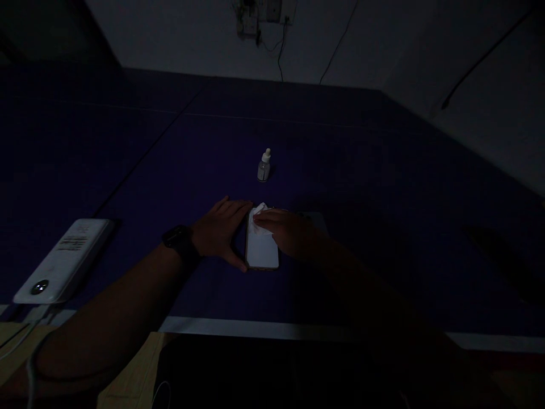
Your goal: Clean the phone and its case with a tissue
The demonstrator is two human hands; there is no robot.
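A phone (pixel 263 253) with a bright white front lies flat on the dark purple table. My left hand (pixel 220 229), wearing a dark watch (pixel 179 238), lies spread along its left side, fingertips at the upper left corner and thumb at the lower left corner. Over the phone's upper part, my right hand (pixel 293 232) presses a crumpled white tissue (pixel 260 225) with its fingers together. Beyond the phone stands a small dropper bottle (pixel 263 168) with a white cap. A flat, pale-edged thing (pixel 317 218), mostly hidden, lies behind my right hand.
A white power bank (pixel 70 258) with cables lies at the left front. Farther right is a dark flat object (pixel 496 255), too dim to name. Sockets (pixel 249 23) and hanging wires (pixel 281 54) are on the back wall. The table's pale front edge (pixel 238 328) runs nearest me.
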